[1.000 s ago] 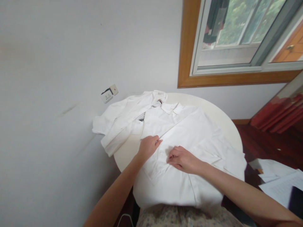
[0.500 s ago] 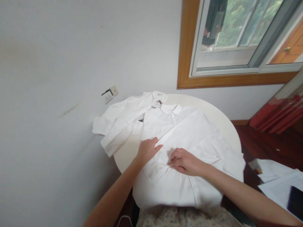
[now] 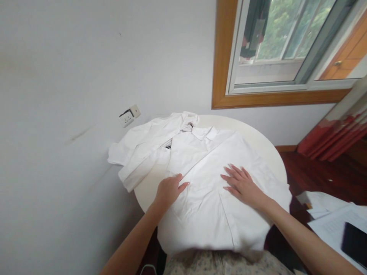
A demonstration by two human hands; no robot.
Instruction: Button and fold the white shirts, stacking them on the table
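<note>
A white collared shirt [image 3: 200, 225] lies spread over a round white table, its near end hanging over the front edge. Its collar [image 3: 204, 133] points to the far side, and a fold runs slantwise across the front. On the shirt's left edge rests my left hand [image 3: 168, 190], thumb and forefinger apart; the other fingers are mostly hidden. My right hand [image 3: 243, 186] lies flat on the right half of the cloth, fingers spread, holding nothing. Soft wrinkles show in the cloth between the hands.
Another white garment [image 3: 143, 143] lies crumpled at the far left of the table [image 3: 266, 147], against the wall. Above it is a wall socket [image 3: 126, 119]. Papers [image 3: 329, 221] and a dark flat object [image 3: 355, 242] lie low at right. A red and white curtain [image 3: 332, 133] hangs beyond.
My right hand has moved right and a little away from me, going from a pinch at the shirt's middle to flat, spread fingers. The left hand stays at the left edge.
</note>
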